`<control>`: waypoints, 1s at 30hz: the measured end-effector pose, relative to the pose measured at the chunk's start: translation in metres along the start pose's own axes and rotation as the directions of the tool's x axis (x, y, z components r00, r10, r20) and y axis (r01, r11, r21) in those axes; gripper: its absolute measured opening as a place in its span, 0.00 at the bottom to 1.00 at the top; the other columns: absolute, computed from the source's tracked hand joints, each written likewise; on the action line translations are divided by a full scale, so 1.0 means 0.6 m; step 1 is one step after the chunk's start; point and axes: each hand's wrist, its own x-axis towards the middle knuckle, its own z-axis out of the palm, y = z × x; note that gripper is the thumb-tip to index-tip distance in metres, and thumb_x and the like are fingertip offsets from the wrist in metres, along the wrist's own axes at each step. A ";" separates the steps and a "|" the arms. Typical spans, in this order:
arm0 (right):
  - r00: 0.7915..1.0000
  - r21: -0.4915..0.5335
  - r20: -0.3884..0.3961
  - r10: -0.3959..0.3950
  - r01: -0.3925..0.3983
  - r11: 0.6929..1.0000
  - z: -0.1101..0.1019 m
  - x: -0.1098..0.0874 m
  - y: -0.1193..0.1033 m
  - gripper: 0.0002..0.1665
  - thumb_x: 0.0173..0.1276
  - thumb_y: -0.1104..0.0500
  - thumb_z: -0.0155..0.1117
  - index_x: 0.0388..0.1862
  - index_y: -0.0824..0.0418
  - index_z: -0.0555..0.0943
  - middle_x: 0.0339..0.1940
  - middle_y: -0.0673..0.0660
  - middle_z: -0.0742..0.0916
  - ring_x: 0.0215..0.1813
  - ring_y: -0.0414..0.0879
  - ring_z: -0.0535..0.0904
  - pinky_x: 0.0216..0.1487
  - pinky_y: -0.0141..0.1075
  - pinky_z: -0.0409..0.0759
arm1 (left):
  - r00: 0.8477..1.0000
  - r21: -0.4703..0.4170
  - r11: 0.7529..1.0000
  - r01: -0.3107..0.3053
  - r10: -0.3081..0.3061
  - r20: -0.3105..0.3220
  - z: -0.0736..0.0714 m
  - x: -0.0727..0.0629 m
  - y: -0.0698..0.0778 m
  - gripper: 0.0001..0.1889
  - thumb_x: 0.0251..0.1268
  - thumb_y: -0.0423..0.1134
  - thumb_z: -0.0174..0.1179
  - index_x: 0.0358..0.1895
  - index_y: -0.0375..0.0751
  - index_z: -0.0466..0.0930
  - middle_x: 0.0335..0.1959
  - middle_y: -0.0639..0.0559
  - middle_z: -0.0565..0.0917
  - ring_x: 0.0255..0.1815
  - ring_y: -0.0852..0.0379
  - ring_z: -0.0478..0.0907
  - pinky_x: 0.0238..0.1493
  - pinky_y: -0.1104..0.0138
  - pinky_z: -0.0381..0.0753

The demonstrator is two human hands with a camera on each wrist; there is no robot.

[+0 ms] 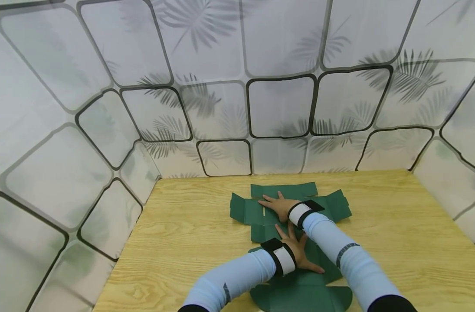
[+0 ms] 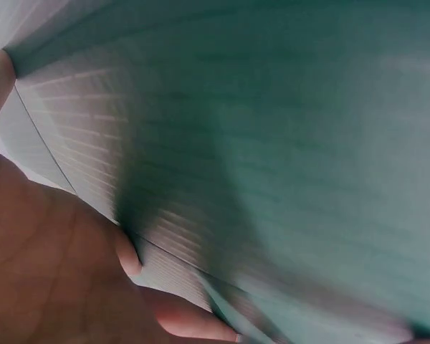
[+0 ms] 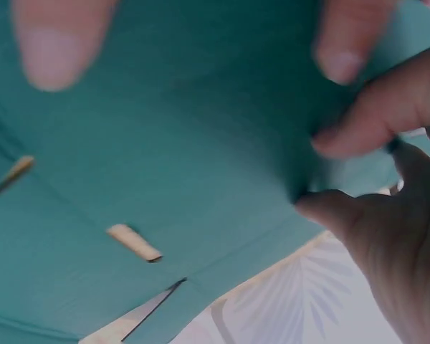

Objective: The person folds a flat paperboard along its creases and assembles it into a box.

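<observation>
A dark green cardboard box blank [image 1: 303, 299] lies unfolded on the wooden table, its flaps spread to the sides. My left hand [image 1: 296, 251] rests on the middle of it, fingers spread wide. Farther up the sheet, my right hand [image 1: 279, 205] presses near the upper panels with its fingers stretched out. In the left wrist view, the palm [image 2: 50, 258] is at the left, beside the green cardboard [image 2: 308, 107]. The right wrist view has fingertips against the cardboard [image 3: 186, 158], with a small cut slot [image 3: 135, 242] in it. Neither hand grips anything visible.
The light wooden table [image 1: 182, 225] reaches to a pale curtain [image 1: 280, 108] with dark rounded squares and leaf prints, which encloses the back and both sides. The blank's near rounded flaps extend to the bottom of the head view.
</observation>
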 end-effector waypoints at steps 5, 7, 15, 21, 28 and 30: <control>0.995 0.064 -0.097 0.023 -0.017 0.998 -0.032 0.017 0.025 0.44 0.60 0.74 0.54 0.73 0.54 0.53 0.74 0.62 0.55 0.71 0.67 0.53 0.47 0.48 0.74 | 0.999 0.035 0.999 0.019 -0.020 0.026 -0.001 0.000 -0.003 0.53 0.37 0.84 0.44 0.68 0.78 0.27 0.75 0.49 0.36 0.73 0.34 0.39 0.70 0.47 0.46; 0.984 0.084 -0.159 0.076 -0.063 0.995 -0.045 0.018 0.037 0.42 0.62 0.68 0.57 0.73 0.59 0.53 0.73 0.66 0.57 0.70 0.67 0.54 0.57 0.56 0.68 | 0.999 0.052 0.998 0.023 -0.024 0.031 -0.001 0.000 -0.003 0.53 0.37 0.84 0.44 0.68 0.78 0.27 0.75 0.49 0.37 0.73 0.34 0.40 0.70 0.48 0.49; 0.926 0.138 -0.193 0.324 -0.301 0.944 -0.035 0.022 0.100 0.48 0.62 0.43 0.60 0.72 0.65 0.53 0.68 0.71 0.64 0.68 0.71 0.56 0.63 0.67 0.51 | 0.999 0.092 0.995 0.031 -0.032 0.019 0.002 0.003 0.002 0.53 0.35 0.85 0.41 0.68 0.78 0.28 0.75 0.50 0.38 0.73 0.36 0.41 0.70 0.48 0.50; 0.934 0.096 -0.214 0.287 -0.272 0.957 -0.048 0.005 0.109 0.45 0.59 0.47 0.65 0.68 0.66 0.61 0.64 0.71 0.70 0.63 0.70 0.64 0.61 0.65 0.59 | 0.999 0.079 0.996 0.038 -0.040 0.023 0.003 0.006 0.005 0.53 0.34 0.86 0.42 0.67 0.79 0.27 0.75 0.50 0.37 0.73 0.35 0.40 0.67 0.49 0.58; 0.913 0.111 -0.363 0.189 -0.159 0.981 -0.101 -0.031 0.101 0.30 0.48 0.62 0.74 0.52 0.69 0.77 0.47 0.68 0.78 0.46 0.60 0.76 0.44 0.50 0.77 | 0.996 0.062 0.998 0.022 -0.017 -0.082 0.010 0.004 0.012 0.50 0.38 0.83 0.44 0.68 0.79 0.36 0.75 0.56 0.44 0.72 0.37 0.49 0.41 0.57 0.81; 0.906 0.102 -0.388 0.171 -0.142 0.985 -0.109 -0.036 0.105 0.22 0.48 0.62 0.74 0.43 0.66 0.80 0.42 0.65 0.81 0.40 0.56 0.77 0.38 0.46 0.78 | 0.995 0.057 0.998 0.011 -0.006 -0.098 0.011 0.003 0.020 0.47 0.40 0.81 0.45 0.68 0.79 0.39 0.74 0.56 0.47 0.71 0.38 0.51 0.37 0.58 0.82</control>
